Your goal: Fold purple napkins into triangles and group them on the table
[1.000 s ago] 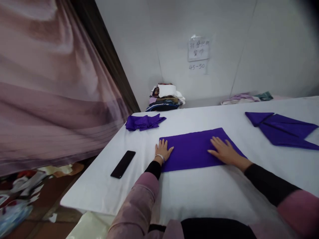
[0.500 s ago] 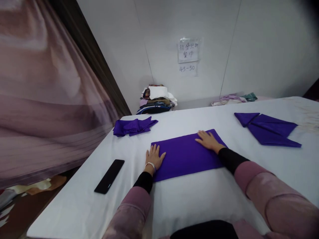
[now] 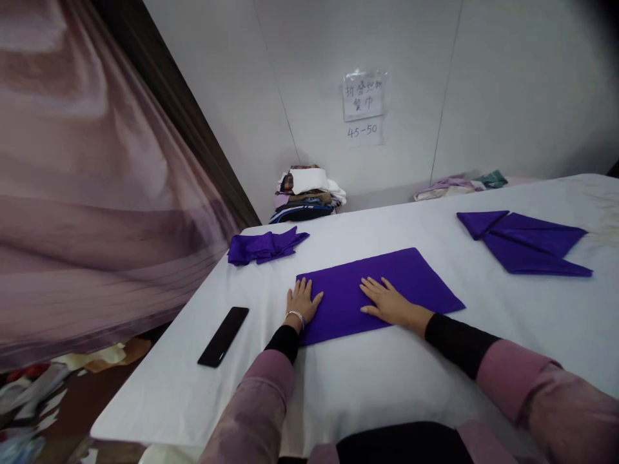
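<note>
One purple cloth (image 3: 338,301) lies flat on the white-covered table (image 3: 155,399) in the head view, directly in front of the person. Its long sides run from left to right, and its right end is slanted.

The left hand (image 3: 300,304) is placed palm down on the left end of the cloth, fingers spread wide and directed toward the far edge. A silver bracelet (image 3: 296,315) encircles the left wrist. The right hand (image 3: 387,303) is placed palm down near the middle of the cloth, fingers extended and apart, directed to the left; its forearm crosses the near edge. Neither hand grips the material.

Left of the left hand, a black phone (image 3: 223,336) lies flat and diagonal, apart from the cloth. Near the table's far left corner lies a crumpled purple piece (image 3: 265,247). On the right side lies a folded purple piece (image 3: 527,243) with a pointed left end and a forked right end.

Beyond the far edge, a stack of garments (image 3: 309,196) sits against the wall (image 3: 411,64). A handwritten sign (image 3: 363,96) is mounted above, with "45-50" on the lower sheet (image 3: 363,133). A pink curtain (image 3: 97,193) hangs at left.
</note>
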A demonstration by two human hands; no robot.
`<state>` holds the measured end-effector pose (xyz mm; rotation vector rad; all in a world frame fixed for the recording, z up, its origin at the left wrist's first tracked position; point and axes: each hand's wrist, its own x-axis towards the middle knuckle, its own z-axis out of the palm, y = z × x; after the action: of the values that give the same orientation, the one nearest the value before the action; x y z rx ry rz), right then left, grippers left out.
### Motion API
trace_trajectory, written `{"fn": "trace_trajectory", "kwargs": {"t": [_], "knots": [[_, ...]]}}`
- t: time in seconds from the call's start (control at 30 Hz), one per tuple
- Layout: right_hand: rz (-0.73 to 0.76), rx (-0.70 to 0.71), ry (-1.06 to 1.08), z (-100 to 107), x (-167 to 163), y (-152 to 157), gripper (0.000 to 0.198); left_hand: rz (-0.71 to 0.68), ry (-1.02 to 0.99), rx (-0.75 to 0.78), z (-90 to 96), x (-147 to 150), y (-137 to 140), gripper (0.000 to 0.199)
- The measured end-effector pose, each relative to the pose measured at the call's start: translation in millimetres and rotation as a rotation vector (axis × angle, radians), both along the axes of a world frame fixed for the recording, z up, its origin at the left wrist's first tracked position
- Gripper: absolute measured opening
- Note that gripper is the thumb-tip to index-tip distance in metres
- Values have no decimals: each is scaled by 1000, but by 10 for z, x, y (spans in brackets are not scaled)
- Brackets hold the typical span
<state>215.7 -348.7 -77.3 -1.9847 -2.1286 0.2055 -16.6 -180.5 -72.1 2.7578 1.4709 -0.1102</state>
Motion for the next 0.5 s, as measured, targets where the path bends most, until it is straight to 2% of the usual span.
{"fn": "trace_trajectory", "kwargs": {"t": [0.07,0.23,0.3,0.4,0.5], "knots": [[-62,-10,-19,-48,164,-126,76,2,0,1,-1,4,-1,70],[-425,-16,-102,-203,1035,-639,70,-3,-7,8,-6,12,-4,69],[-498,-17,-137,-243,1269,-825,68,-1,-14,-5,13,9,15,70],[-552,-2,-181,-221,1341,-946,67,31,-26,-60,95,21,25,71],[-563,67,-198,-93,1060,-831,68,29,-61,-64,194,124,-114,72]]}}
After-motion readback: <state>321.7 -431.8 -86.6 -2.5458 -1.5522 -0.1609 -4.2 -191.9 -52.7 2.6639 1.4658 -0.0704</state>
